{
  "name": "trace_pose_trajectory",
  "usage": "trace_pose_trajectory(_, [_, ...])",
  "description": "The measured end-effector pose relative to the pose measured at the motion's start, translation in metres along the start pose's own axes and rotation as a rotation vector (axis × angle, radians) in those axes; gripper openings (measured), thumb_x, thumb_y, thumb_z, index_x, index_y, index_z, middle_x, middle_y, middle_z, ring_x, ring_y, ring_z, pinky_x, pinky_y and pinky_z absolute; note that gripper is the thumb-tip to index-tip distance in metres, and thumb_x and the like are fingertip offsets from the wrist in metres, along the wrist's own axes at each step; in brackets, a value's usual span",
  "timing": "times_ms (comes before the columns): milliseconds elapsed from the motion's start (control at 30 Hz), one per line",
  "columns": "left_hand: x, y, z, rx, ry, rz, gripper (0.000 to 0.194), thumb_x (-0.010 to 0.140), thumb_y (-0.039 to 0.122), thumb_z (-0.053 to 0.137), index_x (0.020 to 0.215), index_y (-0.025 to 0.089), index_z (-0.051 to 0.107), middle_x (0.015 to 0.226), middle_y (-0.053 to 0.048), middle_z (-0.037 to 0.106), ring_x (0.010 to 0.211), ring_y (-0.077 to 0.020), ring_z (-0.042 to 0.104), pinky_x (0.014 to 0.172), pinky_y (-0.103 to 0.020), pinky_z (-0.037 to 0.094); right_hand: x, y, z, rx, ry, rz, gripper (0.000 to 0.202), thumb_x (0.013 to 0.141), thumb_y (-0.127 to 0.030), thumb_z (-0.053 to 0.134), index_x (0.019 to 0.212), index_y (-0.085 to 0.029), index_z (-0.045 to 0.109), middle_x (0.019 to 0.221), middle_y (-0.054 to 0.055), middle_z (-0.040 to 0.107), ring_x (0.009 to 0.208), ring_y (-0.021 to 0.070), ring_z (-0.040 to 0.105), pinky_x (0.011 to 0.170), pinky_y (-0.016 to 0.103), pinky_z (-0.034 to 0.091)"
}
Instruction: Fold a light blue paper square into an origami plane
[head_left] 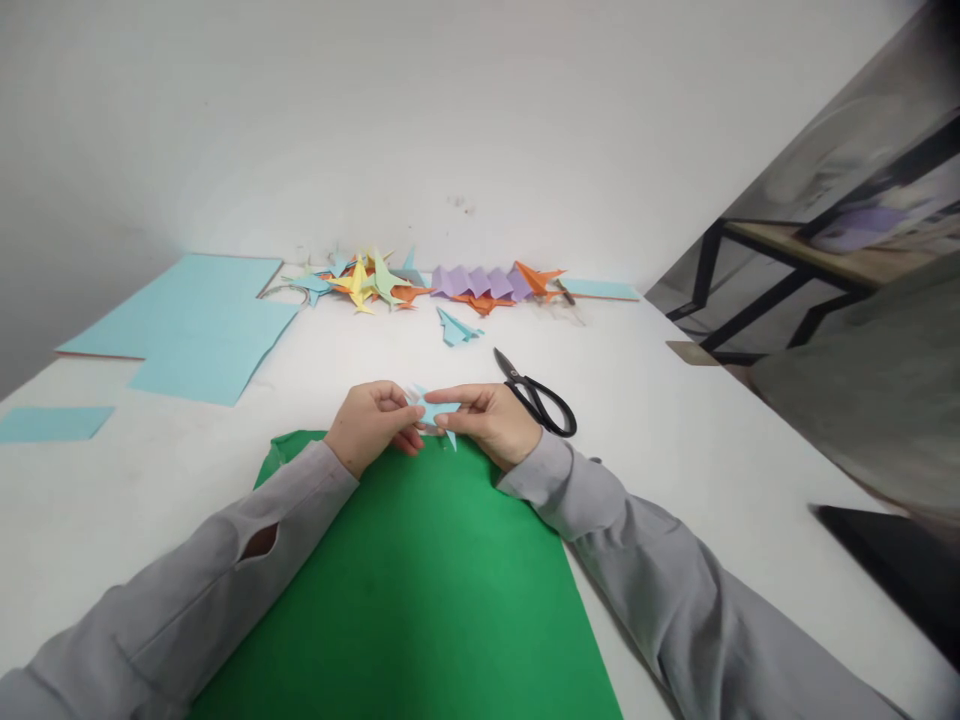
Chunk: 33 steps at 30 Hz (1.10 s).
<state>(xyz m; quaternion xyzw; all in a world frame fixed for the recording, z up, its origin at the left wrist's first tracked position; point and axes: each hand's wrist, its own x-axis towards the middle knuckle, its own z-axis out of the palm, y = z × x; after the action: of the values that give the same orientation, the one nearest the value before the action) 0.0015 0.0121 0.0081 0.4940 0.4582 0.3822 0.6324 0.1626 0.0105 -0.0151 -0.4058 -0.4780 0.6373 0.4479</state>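
Between my two hands is a small light blue folded paper (pixel 439 409) with thin points sticking out above and below. My left hand (pixel 379 422) pinches its left side between thumb and fingers. On its right side, the thumb and index finger of my right hand (pixel 487 420) hold it. Both hands are over the far edge of a green sheet (pixel 420 580). Just beyond my right hand lie black-handled scissors (pixel 536 395), blades pointing away to the left. A light blue folded piece (pixel 456 328) rests on the white table (pixel 360 350) beyond my hands.
Yellow, green, orange and blue folded figures (pixel 367 282) are piled by the wall, beside a purple zigzag-folded paper (pixel 480 282). Large light blue sheets (pixel 195 310) lie at the left, with a smaller blue piece (pixel 56 423) nearer. A dark flat object (pixel 892 560) is at the right.
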Motion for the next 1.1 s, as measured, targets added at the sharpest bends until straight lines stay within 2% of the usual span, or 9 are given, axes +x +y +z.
trace_pose_trajectory(167, [-0.004,0.0017,0.0043,0.004,-0.034,0.016,0.035,0.056,0.018,0.071,0.07,0.017,0.039,0.045,0.003,0.06,0.038,-0.013,0.057,0.034,-0.022,0.046,-0.0017,-0.0051,0.0024,-0.067,0.03,-0.003,0.034,0.05,-0.02,0.077,0.083,-0.013,0.069,0.047,0.0,0.063,0.044,0.0102,0.055,0.046,0.022,0.039])
trace_pose_trajectory(433, [-0.0053,0.0022,0.0065,-0.007,0.005,0.03,0.04,0.054,0.018,0.073,0.069,0.018,0.036,0.043,0.005,0.057,0.041,-0.0132,0.058,0.035,-0.022,0.047,-0.0011,-0.0062,0.0027,-0.11,0.035,-0.018,0.033,0.052,-0.021,0.075,0.082,-0.012,0.069,0.047,-0.001,0.063,0.04,0.0083,0.051,0.042,0.021,0.035])
trace_pose_trajectory(567, [-0.0049,0.0013,0.0069,0.006,0.029,0.043,0.039,0.054,0.017,0.073,0.067,0.018,0.036,0.04,0.005,0.055,0.039,-0.0128,0.056,0.035,-0.022,0.047,-0.0008,-0.0041,0.0018,-0.121,0.027,-0.022,0.033,0.052,-0.021,0.075,0.083,-0.012,0.069,0.049,0.0,0.064,0.043,0.0097,0.053,0.044,0.022,0.036])
trace_pose_trajectory(733, [-0.0053,0.0007,0.0078,0.001,0.068,0.057,0.036,0.055,0.013,0.071,0.065,0.018,0.036,0.037,0.006,0.054,0.035,-0.0114,0.053,0.034,-0.022,0.046,-0.0012,-0.004,0.0044,-0.021,0.033,0.011,0.026,0.055,-0.021,0.072,0.08,-0.015,0.069,0.059,0.001,0.066,0.055,0.0124,0.059,0.058,0.027,0.045])
trace_pose_trajectory(900, [-0.005,0.0005,0.0088,-0.031,0.101,0.071,0.037,0.053,0.011,0.071,0.064,0.018,0.036,0.037,0.006,0.053,0.035,-0.0113,0.053,0.034,-0.021,0.046,-0.0026,-0.0087,0.0071,0.049,0.024,0.048,0.025,0.056,-0.018,0.069,0.081,-0.015,0.069,0.062,0.001,0.067,0.06,0.0142,0.061,0.065,0.031,0.047])
trace_pose_trajectory(1000, [-0.0045,-0.0005,0.0082,-0.043,0.115,0.096,0.036,0.054,0.012,0.07,0.065,0.018,0.037,0.037,0.007,0.053,0.034,-0.0107,0.052,0.034,-0.02,0.045,-0.0033,-0.0103,0.0074,0.052,0.009,0.024,0.03,0.057,-0.019,0.07,0.087,-0.016,0.068,0.059,0.0,0.066,0.059,0.0136,0.061,0.063,0.03,0.047])
trace_pose_trajectory(1100, [-0.004,-0.0019,0.0073,-0.045,0.103,0.124,0.035,0.054,0.012,0.07,0.064,0.018,0.037,0.037,0.007,0.053,0.034,-0.0104,0.052,0.034,-0.02,0.045,-0.0034,-0.0106,0.0067,-0.125,-0.012,-0.034,0.038,0.058,-0.02,0.071,0.095,-0.015,0.066,0.049,-0.003,0.061,0.048,0.0101,0.055,0.052,0.024,0.043])
